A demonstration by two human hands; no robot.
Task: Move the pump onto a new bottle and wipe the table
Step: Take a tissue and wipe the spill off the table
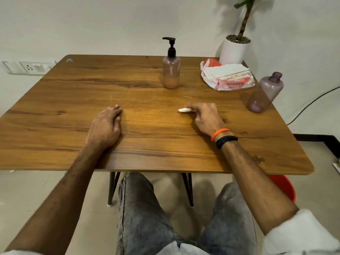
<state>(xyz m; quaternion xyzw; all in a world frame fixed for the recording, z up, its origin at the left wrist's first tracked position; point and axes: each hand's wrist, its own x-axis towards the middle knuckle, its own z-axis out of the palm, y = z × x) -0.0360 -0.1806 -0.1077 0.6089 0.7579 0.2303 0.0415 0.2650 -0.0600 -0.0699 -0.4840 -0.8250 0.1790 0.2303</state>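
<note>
A pink bottle (171,72), partly full of beige liquid, stands upright at the back middle of the wooden table (73,100) with the black pump (171,45) on its neck. An empty purple bottle (265,92) with an open neck stands near the right edge. My right hand (204,115) rests on the table in the middle right, its fingertips pinched on a small white wad of tissue (184,110) that touches the tabletop. My left hand (107,126) lies flat, palm down, fingers together, holding nothing.
A pack of white tissues in a red and white plastic bag (227,75) lies at the back right. Behind it a white plant pot (234,49) stands in the corner. A red bucket (284,186) sits on the floor under the table's right side.
</note>
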